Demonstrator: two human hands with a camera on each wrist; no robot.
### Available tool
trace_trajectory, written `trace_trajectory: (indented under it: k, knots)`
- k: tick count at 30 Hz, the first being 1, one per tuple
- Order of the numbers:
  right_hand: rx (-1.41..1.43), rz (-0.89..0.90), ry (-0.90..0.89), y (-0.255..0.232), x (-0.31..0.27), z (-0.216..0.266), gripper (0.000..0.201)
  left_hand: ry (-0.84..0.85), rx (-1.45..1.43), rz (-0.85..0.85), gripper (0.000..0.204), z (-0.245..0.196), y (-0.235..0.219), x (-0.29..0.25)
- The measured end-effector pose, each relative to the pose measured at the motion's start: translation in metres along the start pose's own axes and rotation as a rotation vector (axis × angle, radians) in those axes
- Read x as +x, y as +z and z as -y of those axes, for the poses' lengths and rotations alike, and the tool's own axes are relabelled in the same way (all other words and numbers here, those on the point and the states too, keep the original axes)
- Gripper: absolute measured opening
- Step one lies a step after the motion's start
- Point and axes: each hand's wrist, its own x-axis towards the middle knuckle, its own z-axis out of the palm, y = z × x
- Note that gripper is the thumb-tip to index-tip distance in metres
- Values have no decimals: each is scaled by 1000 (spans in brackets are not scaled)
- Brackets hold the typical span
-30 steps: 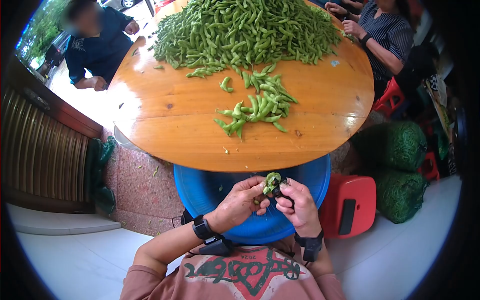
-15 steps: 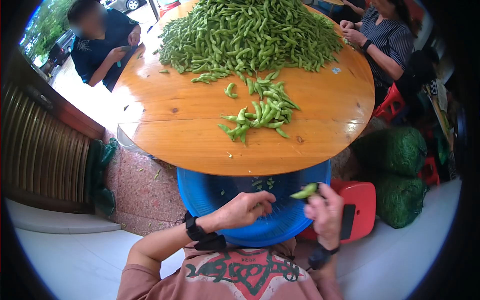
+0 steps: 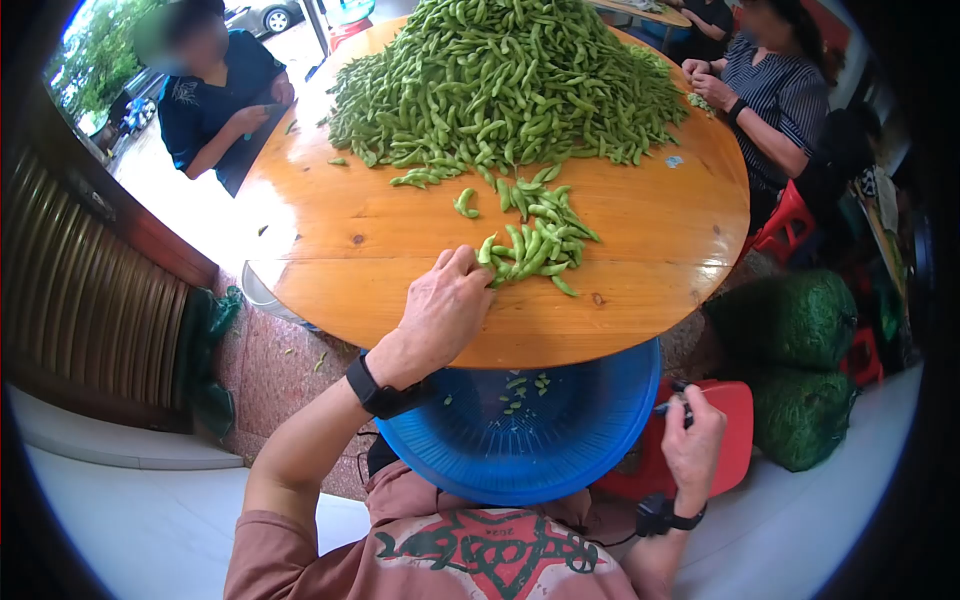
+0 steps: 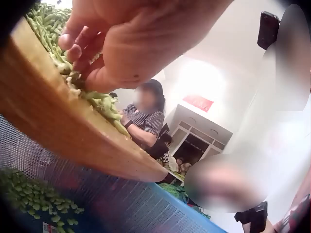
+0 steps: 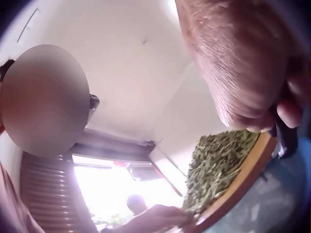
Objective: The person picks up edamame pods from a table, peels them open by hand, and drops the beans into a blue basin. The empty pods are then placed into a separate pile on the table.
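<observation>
My left hand [image 3: 440,310] reaches over the near part of the wooden table [image 3: 370,325], at the left edge of a small group of edamame pods [image 3: 550,240]. Its fingertips pinch at pods there, partly hidden under the hand; the left wrist view shows thumb and fingers against the pods [image 4: 104,104]. Low at the right, my right hand [image 3: 695,445] grips a small dark-handled tool [image 3: 678,388], its kind largely covered by the fingers. Below the table edge stands a blue basin [image 3: 520,485] with shelled beans [image 3: 515,393] on its bottom.
A large heap of edamame pods [image 3: 500,100] covers the table's far half. Beside the basin is a red stool [image 3: 735,430], with green net sacks [image 3: 785,320] farther right. One person [image 3: 220,110] is at the table's left, another [image 3: 770,110] at its right.
My left hand has gone from above the basin up to the pods on the table. The right hand has moved right and down; the pod seen with it earlier no longer shows there.
</observation>
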Motion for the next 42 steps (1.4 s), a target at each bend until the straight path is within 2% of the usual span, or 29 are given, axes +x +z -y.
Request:
trace_trajectory:
  k: [3, 5, 6, 8, 9, 11, 13, 15, 17, 20, 23, 24, 25, 26, 28, 29, 31, 33, 34, 35, 36, 37, 39, 40, 42]
  knots:
    - [209, 62, 7, 24, 4, 30, 7, 26, 58, -47, 15, 0, 5, -6]
    - [365, 115, 2, 45, 5, 37, 6, 149, -76, -269, 14, -5, 3, -5]
    - [491, 153, 25, 50, 6, 48, 6, 160, -82, -260, 14, -12, -2, -8]
    - [718, 223, 43, 61, 7, 67, 8, -18, -451, -53, 12, -33, -15, -24]
    - [821, 254, 28, 67, 8, 72, 9, -19, -460, -43, 12, -42, -17, -33]
    - [843, 314, -9, 67, 6, 84, 15, -411, -984, 364, 11, -58, -16, -54]
    - [781, 356, -84, 69, 2, 82, 11, -437, -1087, 373, 15, -62, -7, -66]
    - [737, 379, -113, 71, -1, 75, 9, -615, -1213, 495, 14, -63, -11, -70]
    - [691, 397, -146, 70, -4, 71, 8, -638, -1208, 509, 14, -65, -6, -77]
    - [637, 415, -165, 69, -6, 70, 7, -577, -1111, 462, 13, -68, -2, -81]
    - [621, 386, -203, 68, -6, 68, 6, -623, -1204, 537, 11, -66, -2, -81]
    - [796, 545, -12, 64, -3, 65, 6, -623, -1204, 542, 11, -63, -1, -83]
    - [965, 701, 186, 60, -2, 62, 5, -639, -1505, 604, 12, -57, 2, -87]
    - [967, 699, 191, 59, -2, 57, 5, -648, -1809, 662, 14, -53, 6, -91]
    - [1234, 868, 431, 61, -2, 48, 4, -648, -1889, 704, 14, -52, 14, -96]
    - [1233, 869, 431, 65, -3, 47, 4, -644, -1968, 740, 14, -52, 18, -98]
    - [820, 608, -57, 73, -7, 46, 8, -633, -1901, 728, 16, -52, 21, -100]
    - [782, 547, -73, 77, -9, 49, 9, -703, -1749, 636, 18, -54, 18, -98]
    - [742, 485, -91, 78, -10, 49, 11, -703, -1748, 637, 18, -52, 16, -96]
    - [743, 486, -90, 76, -10, 51, 11, -680, -1622, 632, 18, -49, 14, -94]
    - [783, 494, 39, 72, -11, 54, 11, -658, -1498, 624, 18, -48, 12, -94]
    - [823, 500, 168, 70, -12, 56, 11, -663, -1495, 624, 18, -48, 9, -93]
    - [795, 475, 152, 65, -11, 55, 11, -398, -902, 558, 12, -51, 5, -90]
    - [763, 450, 136, 64, -11, 53, 11, -399, -903, 560, 12, -47, 10, -92]
    - [689, 413, 69, 61, -11, 50, 11, 153, -459, 287, 8, -38, 22, -97]
